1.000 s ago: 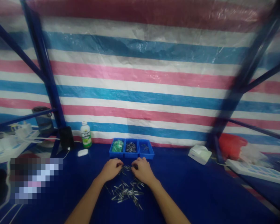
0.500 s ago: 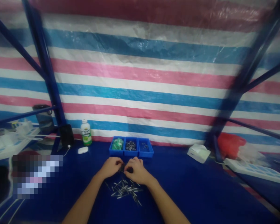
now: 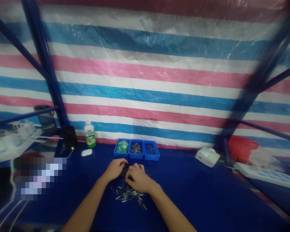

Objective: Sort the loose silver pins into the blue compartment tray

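My left hand (image 3: pixel 116 168) is closed, its fingertips pinched together over a few dark, thin parts behind the main pile. Close beside it, my right hand (image 3: pixel 139 178) is bent downward with its fingers drawn together. What either hand grips is too small or hidden to make out. A loose pile of slender silvery metal pins (image 3: pixel 129 194) lies on the blue table just in front of both hands. Beyond them stand three blue trays side by side: the left tray (image 3: pixel 121 155) holds green material, the middle tray (image 3: pixel 136 156) many small metal parts, the right tray (image 3: pixel 152 158) a few thin pieces.
At the back left stand a white-and-green bottle (image 3: pixel 90 135), a white case (image 3: pixel 87 152) and a black box (image 3: pixel 69 138). A tissue pack (image 3: pixel 207 157) lies on the right. Power strips with cables sit at both sides, beside blue frame posts. A striped sheet hangs behind.
My right hand has turned further down and its fingers have closed in over the parts. My left hand has shifted slightly upward in view. The camera view has tilted a little.
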`<move>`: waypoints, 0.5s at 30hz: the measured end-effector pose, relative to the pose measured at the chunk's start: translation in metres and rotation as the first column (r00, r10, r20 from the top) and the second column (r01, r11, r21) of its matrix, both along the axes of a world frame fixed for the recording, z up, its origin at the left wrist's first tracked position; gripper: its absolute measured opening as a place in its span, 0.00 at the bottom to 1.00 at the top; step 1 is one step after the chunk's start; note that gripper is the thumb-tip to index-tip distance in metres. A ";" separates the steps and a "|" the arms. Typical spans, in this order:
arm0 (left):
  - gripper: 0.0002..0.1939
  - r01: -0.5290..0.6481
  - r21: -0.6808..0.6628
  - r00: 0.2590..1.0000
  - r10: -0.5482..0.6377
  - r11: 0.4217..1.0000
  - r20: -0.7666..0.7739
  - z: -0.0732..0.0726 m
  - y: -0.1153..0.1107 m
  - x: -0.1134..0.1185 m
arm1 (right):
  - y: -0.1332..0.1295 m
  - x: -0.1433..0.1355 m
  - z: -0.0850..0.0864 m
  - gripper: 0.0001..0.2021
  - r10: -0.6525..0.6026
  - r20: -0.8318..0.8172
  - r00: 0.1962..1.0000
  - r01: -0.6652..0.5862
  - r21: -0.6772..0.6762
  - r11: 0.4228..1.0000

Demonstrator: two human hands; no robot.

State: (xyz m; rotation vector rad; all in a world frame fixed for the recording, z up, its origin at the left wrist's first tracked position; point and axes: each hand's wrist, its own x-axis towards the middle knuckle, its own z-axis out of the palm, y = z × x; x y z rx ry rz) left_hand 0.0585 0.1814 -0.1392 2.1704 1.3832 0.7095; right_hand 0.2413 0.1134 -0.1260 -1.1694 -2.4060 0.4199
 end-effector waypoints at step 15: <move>0.14 0.023 0.022 1.000 -0.024 0.999 0.019 0.002 -0.001 0.000 | 0.018 0.011 0.008 0.16 -0.117 -0.879 0.463 -0.375 -0.313 0.873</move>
